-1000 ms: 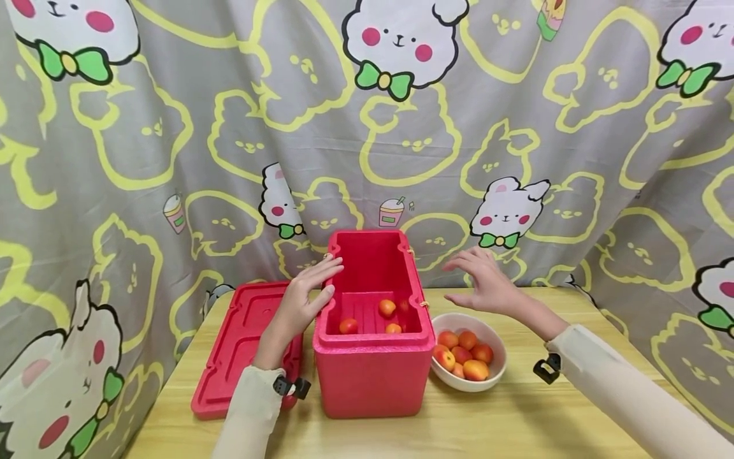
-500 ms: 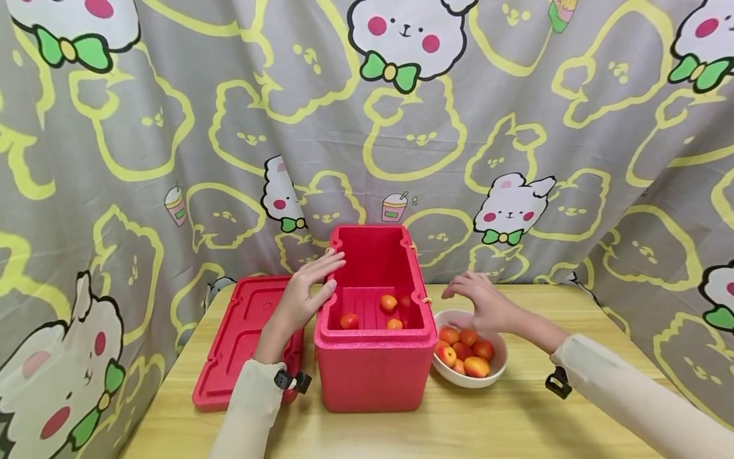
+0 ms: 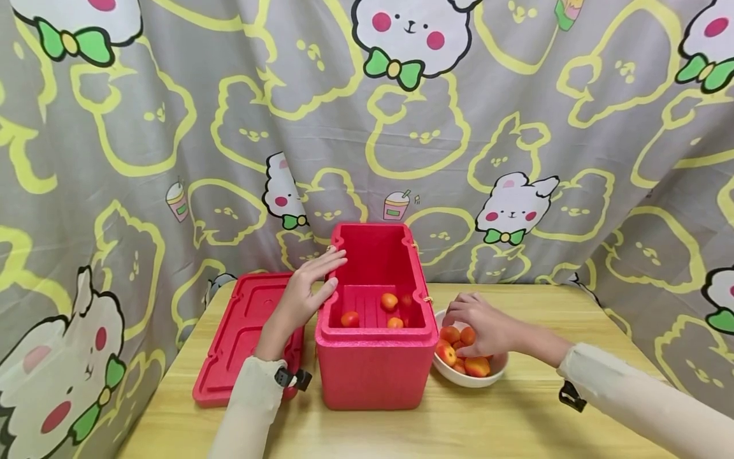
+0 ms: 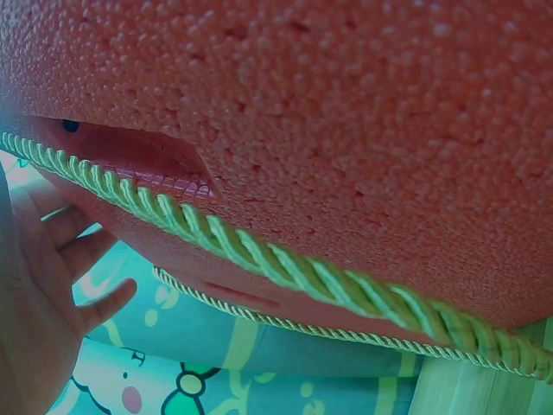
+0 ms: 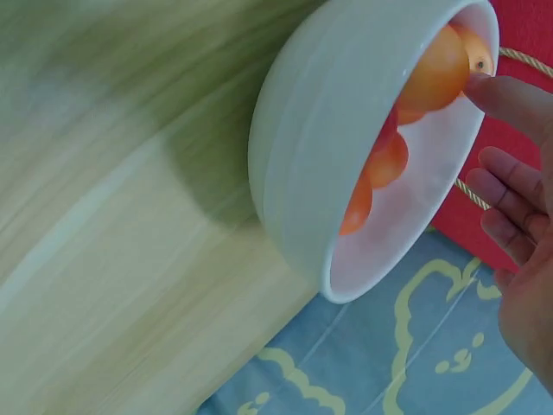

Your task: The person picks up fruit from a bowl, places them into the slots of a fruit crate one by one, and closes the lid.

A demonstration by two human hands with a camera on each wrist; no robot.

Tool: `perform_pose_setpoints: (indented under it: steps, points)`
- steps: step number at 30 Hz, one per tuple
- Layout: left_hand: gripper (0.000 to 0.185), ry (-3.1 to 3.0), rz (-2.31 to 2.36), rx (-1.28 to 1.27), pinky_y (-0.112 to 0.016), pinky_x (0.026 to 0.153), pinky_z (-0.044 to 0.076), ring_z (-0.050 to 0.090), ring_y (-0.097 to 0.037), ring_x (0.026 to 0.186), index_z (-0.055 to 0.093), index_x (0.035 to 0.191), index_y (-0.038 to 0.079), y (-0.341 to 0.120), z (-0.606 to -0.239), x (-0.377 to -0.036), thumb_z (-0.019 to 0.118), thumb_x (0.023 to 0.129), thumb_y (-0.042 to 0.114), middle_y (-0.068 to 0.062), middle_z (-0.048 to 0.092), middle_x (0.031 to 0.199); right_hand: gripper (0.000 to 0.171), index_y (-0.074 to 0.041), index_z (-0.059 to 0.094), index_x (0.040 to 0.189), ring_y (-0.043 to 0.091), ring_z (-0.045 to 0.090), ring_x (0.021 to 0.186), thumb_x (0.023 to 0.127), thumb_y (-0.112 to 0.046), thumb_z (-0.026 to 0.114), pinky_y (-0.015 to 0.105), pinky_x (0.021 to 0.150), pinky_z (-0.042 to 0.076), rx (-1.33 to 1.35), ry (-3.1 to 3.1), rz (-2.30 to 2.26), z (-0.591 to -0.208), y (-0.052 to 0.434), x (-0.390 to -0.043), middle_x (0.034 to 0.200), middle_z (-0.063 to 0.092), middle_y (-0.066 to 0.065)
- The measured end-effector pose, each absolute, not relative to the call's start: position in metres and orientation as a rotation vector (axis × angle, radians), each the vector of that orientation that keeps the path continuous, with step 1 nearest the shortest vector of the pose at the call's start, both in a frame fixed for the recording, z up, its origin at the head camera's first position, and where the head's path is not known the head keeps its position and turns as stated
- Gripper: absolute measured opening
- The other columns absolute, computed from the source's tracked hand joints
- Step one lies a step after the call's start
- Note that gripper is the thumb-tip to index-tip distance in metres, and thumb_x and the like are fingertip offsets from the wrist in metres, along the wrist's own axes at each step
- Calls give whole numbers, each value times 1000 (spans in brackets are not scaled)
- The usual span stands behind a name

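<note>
A red foam box (image 3: 373, 366) stands open on the table with three small orange-red fruits (image 3: 389, 301) on its floor. My left hand (image 3: 309, 288) rests flat on the box's left rim with straight fingers; the left wrist view shows the palm (image 4: 39, 285) beside the box wall (image 4: 346, 130) and its green cord (image 4: 285, 259). A white bowl (image 3: 459, 380) of the same fruits (image 3: 476, 366) sits right of the box. My right hand (image 3: 477, 324) is down in the bowl over the fruits. In the right wrist view the thumb (image 5: 510, 95) touches one fruit (image 5: 436, 69); the other fingers are loose.
The box's red lid (image 3: 237, 338) lies flat to the left, partly under my left forearm. A printed curtain (image 3: 172, 159) hangs close behind and around the wooden table (image 3: 516, 421). The bowl's outer wall (image 5: 328, 147) faces the right wrist camera.
My right hand has dropped from above the table's right side down and left into the bowl, onto the fruits. The left hand has stayed on the box rim.
</note>
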State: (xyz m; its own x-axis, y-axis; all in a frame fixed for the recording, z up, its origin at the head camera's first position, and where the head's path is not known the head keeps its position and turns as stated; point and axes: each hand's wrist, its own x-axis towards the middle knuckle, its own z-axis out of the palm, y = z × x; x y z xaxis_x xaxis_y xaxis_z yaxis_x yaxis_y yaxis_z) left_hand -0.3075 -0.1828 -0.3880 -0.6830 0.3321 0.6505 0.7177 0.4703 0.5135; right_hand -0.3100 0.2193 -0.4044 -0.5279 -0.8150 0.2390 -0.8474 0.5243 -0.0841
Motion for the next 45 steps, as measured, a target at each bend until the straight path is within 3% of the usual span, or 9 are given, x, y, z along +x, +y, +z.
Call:
perform_pose_setpoints:
  steps: [6, 20, 30, 39, 45]
  points:
    - [50, -2253, -1097, -873, -64, 116, 36, 41, -26, 150, 60, 143, 11, -184, -387, -306, 63, 95, 24, -4, 55, 153, 39, -18, 74, 101, 10, 50, 102, 69, -33, 90, 43, 90, 40, 1480, -2555, 250, -408, 212, -308, 102, 70, -7]
    - [50, -2262, -1090, -869, -63, 116, 37, 42, -23, 150, 60, 144, 14, -183, -385, -308, 64, 95, 27, -2, 55, 153, 50, -20, 73, 116, 9, 50, 102, 70, -30, 89, 38, 90, 39, 1514, -2587, 171, -417, 200, -308, 109, 68, -12]
    - [50, -2276, -1102, -853, -64, 115, 38, 42, -24, 149, 59, 144, 17, -183, -386, -307, 63, 96, 28, -1, 54, 153, 47, -19, 74, 113, 11, 53, 99, 70, -31, 87, 37, 87, 41, 1554, -2479, 96, -423, 198, -312, 106, 70, -9]
    - [50, -2275, -1095, -862, -63, 115, 39, 43, -25, 149, 60, 144, 13, -182, -387, -306, 63, 96, 28, -2, 54, 153, 42, -17, 76, 107, 11, 50, 99, 70, -32, 88, 38, 88, 39, 1495, -2528, 149, -418, 201, -317, 101, 69, -8]
    - [49, -2266, -1100, -859, -62, 114, 40, 43, -24, 149, 59, 144, 18, -182, -387, -307, 63, 96, 28, -1, 54, 153, 39, -16, 76, 104, 13, 52, 98, 69, -30, 89, 41, 89, 42, 1479, -2508, 124, -413, 201, -322, 100, 70, -7]
